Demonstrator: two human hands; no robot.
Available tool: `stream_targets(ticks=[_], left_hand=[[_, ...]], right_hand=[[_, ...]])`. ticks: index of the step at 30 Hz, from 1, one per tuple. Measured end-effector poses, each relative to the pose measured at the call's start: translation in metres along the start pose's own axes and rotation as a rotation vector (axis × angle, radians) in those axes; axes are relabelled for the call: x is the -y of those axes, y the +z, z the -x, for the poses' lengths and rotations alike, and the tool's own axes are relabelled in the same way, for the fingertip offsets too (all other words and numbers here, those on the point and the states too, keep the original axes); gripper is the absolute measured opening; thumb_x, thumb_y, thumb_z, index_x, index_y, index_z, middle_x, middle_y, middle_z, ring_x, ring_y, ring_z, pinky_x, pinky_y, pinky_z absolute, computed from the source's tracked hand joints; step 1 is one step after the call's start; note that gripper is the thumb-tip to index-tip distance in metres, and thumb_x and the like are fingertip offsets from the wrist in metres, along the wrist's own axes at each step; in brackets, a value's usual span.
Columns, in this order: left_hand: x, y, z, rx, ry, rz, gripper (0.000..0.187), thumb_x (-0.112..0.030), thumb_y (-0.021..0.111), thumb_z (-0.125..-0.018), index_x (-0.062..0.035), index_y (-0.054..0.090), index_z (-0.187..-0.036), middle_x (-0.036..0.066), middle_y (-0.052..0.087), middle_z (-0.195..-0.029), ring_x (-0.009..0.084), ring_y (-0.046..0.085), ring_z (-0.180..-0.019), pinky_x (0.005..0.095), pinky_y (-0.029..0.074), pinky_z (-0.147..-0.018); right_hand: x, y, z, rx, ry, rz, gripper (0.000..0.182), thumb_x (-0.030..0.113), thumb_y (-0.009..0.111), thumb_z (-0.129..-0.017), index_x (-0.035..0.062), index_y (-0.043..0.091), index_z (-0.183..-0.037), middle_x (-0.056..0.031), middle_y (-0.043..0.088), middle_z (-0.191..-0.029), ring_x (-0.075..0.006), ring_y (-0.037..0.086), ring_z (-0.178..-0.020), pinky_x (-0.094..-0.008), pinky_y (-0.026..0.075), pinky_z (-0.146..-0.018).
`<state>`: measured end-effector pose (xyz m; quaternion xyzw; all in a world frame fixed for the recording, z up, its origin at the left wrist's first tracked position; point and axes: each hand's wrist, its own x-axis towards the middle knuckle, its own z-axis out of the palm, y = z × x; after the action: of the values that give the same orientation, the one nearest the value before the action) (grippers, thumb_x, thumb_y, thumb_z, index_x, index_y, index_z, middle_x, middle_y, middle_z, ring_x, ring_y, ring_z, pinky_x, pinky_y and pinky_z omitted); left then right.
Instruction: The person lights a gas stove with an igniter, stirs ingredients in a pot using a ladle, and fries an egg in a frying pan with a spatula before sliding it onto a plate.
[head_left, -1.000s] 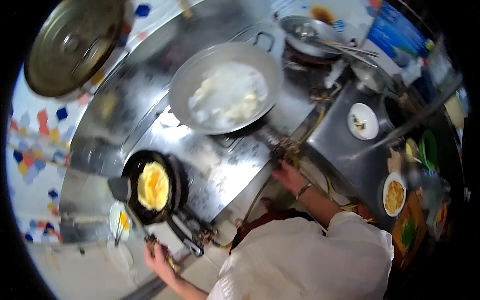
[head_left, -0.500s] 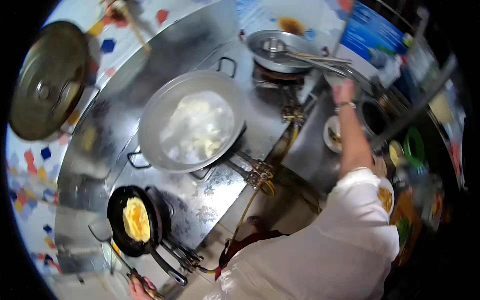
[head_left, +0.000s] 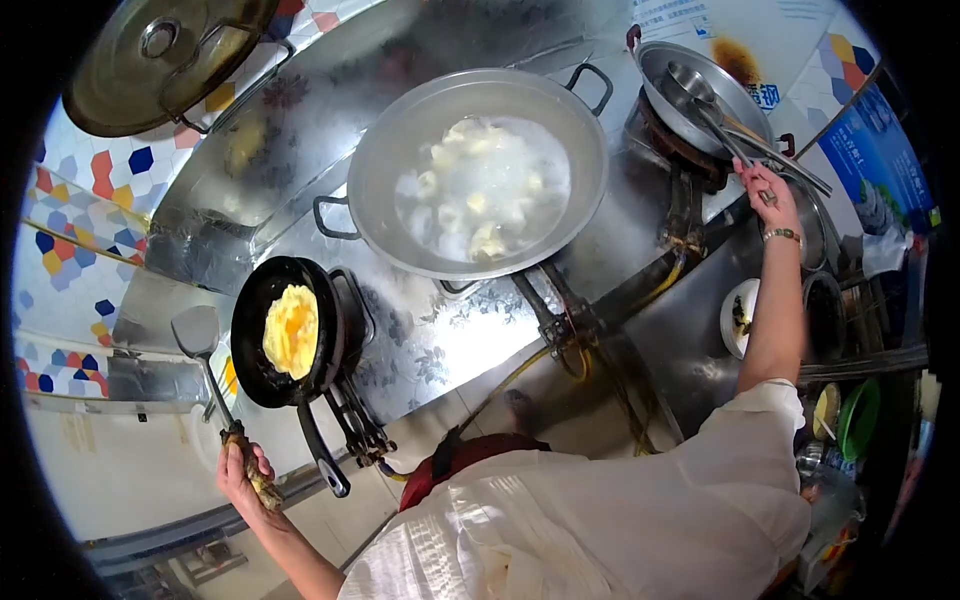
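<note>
My left hand is wrapped round the handle of a spatula, its flat metal blade pointing up beside the black frying pan. In that pan lies a fried egg, yellow with white edges. At the right, my right hand is closed on the handle of a metal ladle. The ladle's bowl rests inside a shallow metal pan, and other long utensils lie across the same pan. Between my hands stands a large pot of cloudy steaming water with pale pieces, perhaps dumplings.
A big round lid leans against the tiled wall at the upper left. Burner pipes and a yellow hose run along the stove's near edge. A white bowl with dark food sits below my right forearm. Further right is a green basin.
My view has turned and shifted, so the left forearm now shows. My right hand has come up to the ladle and taken its handle. The left hand still holds the spatula.
</note>
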<state>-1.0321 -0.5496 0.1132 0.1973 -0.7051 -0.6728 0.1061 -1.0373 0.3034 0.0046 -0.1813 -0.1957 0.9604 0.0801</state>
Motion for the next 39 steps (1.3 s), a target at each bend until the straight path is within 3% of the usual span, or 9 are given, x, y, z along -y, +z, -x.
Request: stream_targets(ticks=[1, 5, 8, 14, 18, 20, 23, 26, 39], left_hand=[[0.000, 0.004, 0.003, 0.002, 0.000, -0.003, 0.020, -0.024, 0.053, -0.087, -0.0036, 0.052, -0.090, 0.006, 0.055, -0.066, 0.0090, 0.046, -0.043, 0.0186, 0.035, -0.036], [0.014, -0.008, 0.001, 0.042, -0.009, 0.020, 0.020, -0.022, 0.053, -0.087, -0.0030, 0.052, -0.091, 0.007, 0.055, -0.066, 0.0095, 0.046, -0.043, 0.0188, 0.035, -0.037], [0.026, -0.016, -0.001, 0.059, -0.018, 0.056, 0.019, -0.021, 0.054, -0.087, -0.0028, 0.052, -0.092, 0.008, 0.055, -0.066, 0.0098, 0.046, -0.043, 0.0190, 0.035, -0.037], [0.038, -0.029, -0.005, 0.039, -0.002, 0.033, 0.022, -0.025, 0.052, -0.087, -0.0040, 0.052, -0.092, 0.006, 0.055, -0.065, 0.0097, 0.047, -0.043, 0.0190, 0.035, -0.036], [0.037, -0.037, -0.001, 0.072, -0.003, 0.084, 0.019, -0.020, 0.054, -0.087, -0.0020, 0.050, -0.091, 0.008, 0.055, -0.067, 0.0102, 0.046, -0.045, 0.0190, 0.035, -0.039], [0.042, -0.043, -0.001, 0.090, 0.012, 0.096, 0.019, -0.020, 0.054, -0.087, -0.0020, 0.050, -0.091, 0.008, 0.055, -0.067, 0.0102, 0.046, -0.045, 0.0191, 0.035, -0.039], [0.042, -0.043, 0.003, 0.094, 0.021, 0.112, 0.018, -0.019, 0.054, -0.087, -0.0019, 0.050, -0.091, 0.009, 0.055, -0.067, 0.0102, 0.046, -0.045, 0.0193, 0.035, -0.039], [0.043, -0.041, 0.007, 0.088, 0.021, 0.145, 0.018, -0.019, 0.054, -0.087, -0.0015, 0.050, -0.092, 0.009, 0.055, -0.067, 0.0102, 0.046, -0.045, 0.0192, 0.035, -0.039], [0.037, -0.035, 0.008, 0.066, -0.004, 0.177, 0.018, -0.018, 0.054, -0.087, -0.0021, 0.050, -0.093, 0.008, 0.056, -0.068, 0.0098, 0.046, -0.045, 0.0184, 0.035, -0.039]], right_hand=[[-0.012, 0.018, -0.005, -0.119, -0.006, 0.060, 0.023, 0.003, 0.047, -0.087, -0.0114, 0.040, -0.104, -0.0148, 0.050, -0.088, -0.0074, 0.045, -0.054, -0.0163, 0.034, -0.039], [-0.077, 0.065, 0.022, -0.300, -0.340, 0.797, 0.014, 0.006, 0.047, -0.087, -0.0061, 0.048, -0.093, -0.0018, 0.046, -0.061, -0.0062, 0.040, -0.043, -0.0172, 0.033, -0.038], [-0.123, 0.084, 0.055, -0.394, -0.663, 1.346, 0.037, 0.007, 0.046, -0.087, 0.0009, 0.042, -0.123, 0.0010, 0.043, -0.059, -0.0061, 0.040, -0.043, -0.0201, 0.033, -0.039], [-0.172, 0.153, 0.126, -0.261, -0.675, 1.176, 0.055, 0.007, 0.046, -0.088, 0.0061, 0.024, -0.139, 0.0043, 0.037, -0.064, -0.0037, 0.035, -0.048, -0.0181, 0.030, -0.039], [-0.201, 0.188, 0.144, -0.050, -0.307, 1.209, 0.056, 0.009, 0.049, -0.087, 0.0097, 0.027, -0.138, 0.0067, 0.036, -0.067, -0.0004, 0.030, -0.045, -0.0152, 0.029, -0.038], [-0.208, 0.199, 0.137, -0.019, -0.182, 1.476, 0.057, 0.009, 0.051, -0.085, 0.0099, 0.029, -0.137, -0.0004, 0.050, -0.071, -0.0066, 0.043, -0.052, -0.0229, 0.041, -0.048], [-0.212, 0.186, 0.097, 0.361, -0.791, 2.135, 0.056, 0.006, 0.052, -0.082, 0.0048, 0.031, -0.133, -0.0248, 0.056, -0.102, -0.0352, 0.055, -0.094, -0.0363, 0.041, -0.082], [-0.208, 0.189, 0.073, 0.378, -0.740, 2.265, 0.055, 0.004, 0.053, -0.081, 0.0051, 0.034, -0.132, -0.0256, 0.055, -0.100, -0.0401, 0.053, -0.092, -0.0388, 0.042, -0.081], [-0.183, 0.209, 0.086, 0.433, -0.329, 2.427, 0.056, 0.003, 0.051, -0.079, 0.0043, 0.034, -0.133, -0.0206, 0.057, -0.088, -0.0281, 0.055, -0.077, -0.0343, 0.043, -0.076]])
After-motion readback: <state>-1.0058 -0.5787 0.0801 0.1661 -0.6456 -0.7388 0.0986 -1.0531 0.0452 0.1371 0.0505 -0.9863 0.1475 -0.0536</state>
